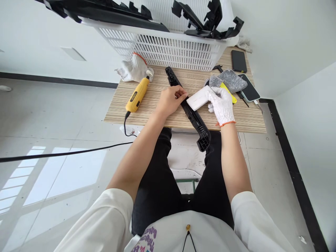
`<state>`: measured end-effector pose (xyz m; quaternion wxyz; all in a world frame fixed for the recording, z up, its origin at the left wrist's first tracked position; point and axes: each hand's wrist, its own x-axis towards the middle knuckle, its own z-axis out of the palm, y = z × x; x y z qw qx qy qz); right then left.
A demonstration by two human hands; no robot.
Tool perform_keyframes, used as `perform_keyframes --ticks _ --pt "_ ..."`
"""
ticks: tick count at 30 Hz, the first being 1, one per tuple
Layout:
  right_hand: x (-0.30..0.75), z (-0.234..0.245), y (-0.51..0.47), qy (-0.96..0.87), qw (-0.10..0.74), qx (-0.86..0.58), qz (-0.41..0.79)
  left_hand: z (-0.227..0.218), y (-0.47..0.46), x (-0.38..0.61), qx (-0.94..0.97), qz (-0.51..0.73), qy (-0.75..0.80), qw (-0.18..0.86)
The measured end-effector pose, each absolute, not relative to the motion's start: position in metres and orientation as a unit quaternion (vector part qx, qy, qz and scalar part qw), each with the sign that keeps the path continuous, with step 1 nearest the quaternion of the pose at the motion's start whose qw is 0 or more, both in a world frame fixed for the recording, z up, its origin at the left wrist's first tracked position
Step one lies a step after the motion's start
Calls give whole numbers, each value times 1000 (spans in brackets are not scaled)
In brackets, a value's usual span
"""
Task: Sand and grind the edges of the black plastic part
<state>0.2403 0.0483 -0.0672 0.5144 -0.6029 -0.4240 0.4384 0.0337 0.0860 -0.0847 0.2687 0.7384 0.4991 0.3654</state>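
A long black plastic part [193, 115] lies slantwise across the small striped wooden table [147, 115], its near end hanging past the front edge over my lap. My bare left hand [170, 99] rests on the part's middle, fingers curled and pinching its edge. My right hand [222, 103], in a white knit glove, is closed on a white rectangular block [199, 98] and presses it against the black part just right of my left fingers.
A yellow corded rotary tool [138, 95] lies at the table's left, next to a spare white glove [134, 68]. A white slatted basket [162, 47] with several black parts fills the back. Grey cloths [231, 80], a yellow item [229, 92] and two phones [238, 61] sit at right.
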Motion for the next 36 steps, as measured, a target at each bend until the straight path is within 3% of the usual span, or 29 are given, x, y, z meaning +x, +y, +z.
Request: perform_keyframes --ticks 11,36 --pt "241 -69 47 -473 468 -607 436 -83 85 35 739 363 500 267" --pt "241 -65 48 -459 472 -591 465 -84 86 35 745 360 495 266"
